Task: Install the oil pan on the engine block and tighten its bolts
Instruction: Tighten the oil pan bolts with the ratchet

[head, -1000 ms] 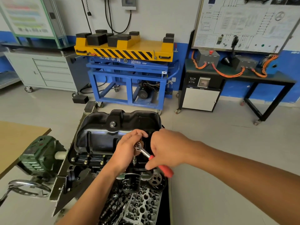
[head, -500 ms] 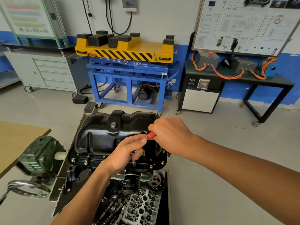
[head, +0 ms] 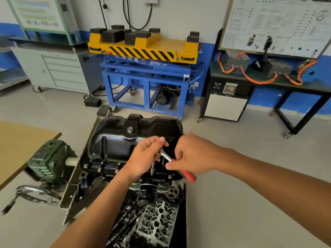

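Observation:
The black oil pan [head: 125,140] sits on the upturned engine block [head: 100,176], with bolts [head: 98,170] visible along its near flange. A ratchet wrench [head: 166,157] with a red handle [head: 188,176] stands with its socket extension [head: 152,169] on a bolt at the pan's near right edge. My left hand [head: 145,156] grips the ratchet head from above. My right hand [head: 191,154] holds the red handle, which points toward the near right. The bolt under the socket is hidden.
A black oil filter [head: 148,193] and a cylinder head [head: 155,222] lie below the pan. A green gearbox [head: 50,161] with a handwheel [head: 38,194] is at left, beside a wooden table [head: 21,140]. A yellow and blue lift cart [head: 146,68] stands behind.
My right hand swung the red handle away from me over the pan, then back to the near right. My left hand stayed on the ratchet head.

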